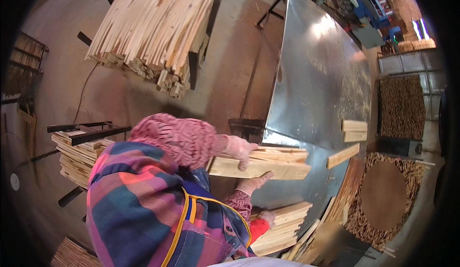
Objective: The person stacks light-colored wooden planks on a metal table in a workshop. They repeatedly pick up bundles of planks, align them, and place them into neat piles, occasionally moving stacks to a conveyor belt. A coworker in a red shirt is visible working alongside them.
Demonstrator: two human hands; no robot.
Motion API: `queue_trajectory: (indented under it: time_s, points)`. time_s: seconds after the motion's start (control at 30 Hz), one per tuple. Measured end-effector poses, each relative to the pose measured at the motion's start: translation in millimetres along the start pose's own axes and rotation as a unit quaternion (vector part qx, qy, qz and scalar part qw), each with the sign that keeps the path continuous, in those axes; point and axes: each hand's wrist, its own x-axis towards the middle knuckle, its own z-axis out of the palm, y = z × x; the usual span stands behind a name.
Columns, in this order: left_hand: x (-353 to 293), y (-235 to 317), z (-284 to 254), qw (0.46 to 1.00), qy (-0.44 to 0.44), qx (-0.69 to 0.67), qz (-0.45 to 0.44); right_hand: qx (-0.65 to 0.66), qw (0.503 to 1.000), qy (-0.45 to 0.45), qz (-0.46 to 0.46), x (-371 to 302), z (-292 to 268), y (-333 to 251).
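Wood slat bundle [261, 162], gloved hands gripping, metal table [316, 85]

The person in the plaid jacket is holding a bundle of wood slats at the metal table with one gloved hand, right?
Not quite: two gloved hands hold the bundle, the upper hand on top and the lower hand beneath. The head view shows it. It is at the metal table.
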Motion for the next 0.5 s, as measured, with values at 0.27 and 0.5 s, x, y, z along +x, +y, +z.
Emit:
queue_trajectory:
  time_s: [0.27,0.5]
  points:
    - [-154.9,-88.7,-99.7,0.839,0.379,-0.381,0.086,-0.383,0.876,-0.259,-0.138,88.6,204.0,42.6]
    - [-252.8,-112.7,-245.1,0.761,0.595,-0.167,-0.196,-0.184,0.965,-0.177,0.063,72.5,200.7,64.9]
